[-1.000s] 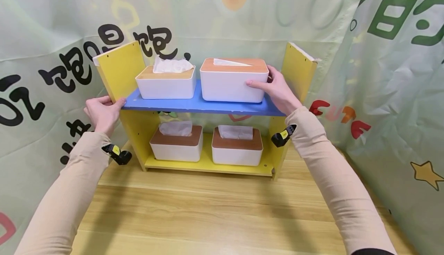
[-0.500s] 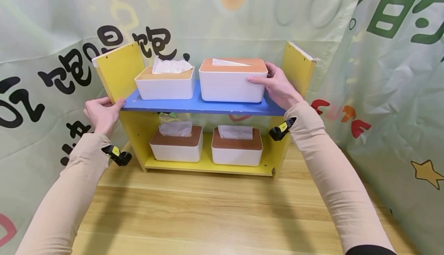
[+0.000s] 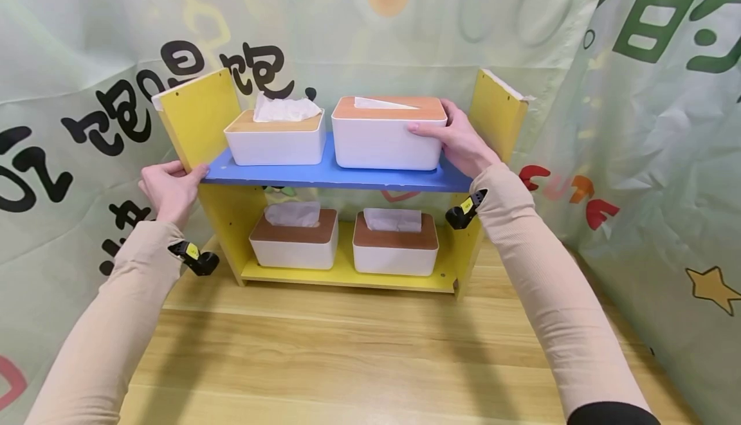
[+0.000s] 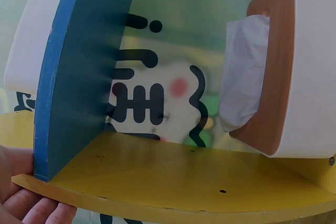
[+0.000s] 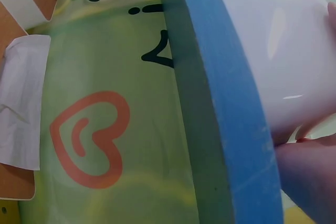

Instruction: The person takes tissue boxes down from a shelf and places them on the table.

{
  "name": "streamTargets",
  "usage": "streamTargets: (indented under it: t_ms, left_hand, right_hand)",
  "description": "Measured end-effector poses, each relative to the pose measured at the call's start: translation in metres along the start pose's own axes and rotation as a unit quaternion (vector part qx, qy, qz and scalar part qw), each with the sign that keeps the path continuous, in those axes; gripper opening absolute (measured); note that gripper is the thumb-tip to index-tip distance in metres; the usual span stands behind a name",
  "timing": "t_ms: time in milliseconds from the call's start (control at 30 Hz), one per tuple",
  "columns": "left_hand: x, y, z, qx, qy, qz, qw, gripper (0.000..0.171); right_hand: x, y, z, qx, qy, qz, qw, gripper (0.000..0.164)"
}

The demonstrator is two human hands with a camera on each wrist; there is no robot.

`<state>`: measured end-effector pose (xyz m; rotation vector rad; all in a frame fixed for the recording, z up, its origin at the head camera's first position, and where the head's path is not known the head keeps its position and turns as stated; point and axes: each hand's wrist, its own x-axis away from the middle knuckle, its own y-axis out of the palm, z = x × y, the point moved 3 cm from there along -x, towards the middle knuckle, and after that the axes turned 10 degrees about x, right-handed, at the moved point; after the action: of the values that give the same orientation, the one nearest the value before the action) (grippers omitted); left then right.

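Note:
My right hand (image 3: 466, 139) holds the right end of a large white tissue box (image 3: 384, 145) with a wood-toned lid, on the blue upper board (image 3: 324, 177). Its thumb lies across the front face; the other fingers are partly hidden behind the box. At the left, my left hand (image 3: 170, 190) grips the yellow side panel (image 3: 202, 113) of the shelf where the blue board meets it. In the left wrist view, fingers (image 4: 39, 208) wrap the panel's outer side and the thumb (image 4: 20, 161) touches the board's edge. A smaller tissue box (image 3: 278, 145) stands beside the large one.
Two tissue boxes with brown lids, a left one (image 3: 295, 251) and a right one (image 3: 395, 258), stand on the yellow lower board (image 3: 347, 278). The shelf stands on a wooden surface (image 3: 324, 354). A printed curtain (image 3: 347, 26) hangs behind and along both sides.
My right thumb has slid slightly left along the front of the large tissue box, and the right wrist has shifted a little left. The box and left hand look almost unmoved.

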<state>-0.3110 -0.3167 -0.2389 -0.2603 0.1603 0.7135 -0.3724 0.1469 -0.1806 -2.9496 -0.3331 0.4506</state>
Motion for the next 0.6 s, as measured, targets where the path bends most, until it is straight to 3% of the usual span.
streamTargets:
  t_ms: [367,600]
  left_hand:
    - [-0.0017,0.0014,0.0001,-0.007,0.010,-0.005,0.9999,0.051]
    - [-0.0015,0.0003,0.0004,-0.002,0.000,-0.003,1.0000,0.050]
  right_hand:
    - [-0.0047,0.0011,0.0031,0.008,0.003,0.009,1.000,0.063]
    - [-0.0073,0.0020,0.0028,0.026,0.006,0.019,0.999,0.064]
